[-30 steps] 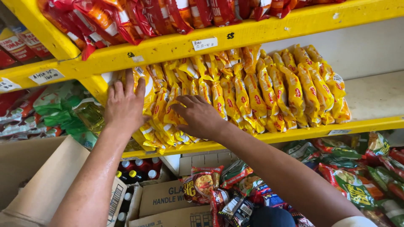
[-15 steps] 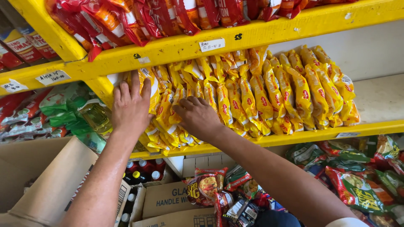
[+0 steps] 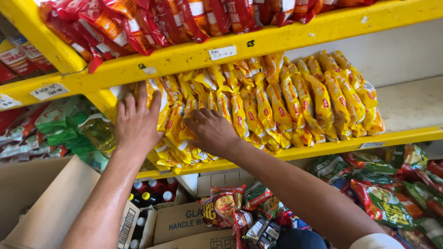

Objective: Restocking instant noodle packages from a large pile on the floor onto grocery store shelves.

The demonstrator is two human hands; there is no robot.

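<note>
Two hands work one yellow shelf (image 3: 323, 148). The left hand (image 3: 138, 121) lies spread and flat on the yellow packets (image 3: 295, 99), more than twenty standing in rows; the right hand (image 3: 210, 131), fingers curled, presses packets beside it.

Yellow noodle packets (image 3: 286, 101) on middle shelf, red packets (image 3: 184, 18) above, white paper labels (image 3: 222, 52) on shelf edge

Yellow shelf (image 3: 323, 148) under yellow packets (image 3: 295, 101)

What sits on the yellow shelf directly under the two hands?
Yellow packets stand in rows on the yellow shelf. The left hand and right hand press on them; the packets beneath the palms are covered.
</note>
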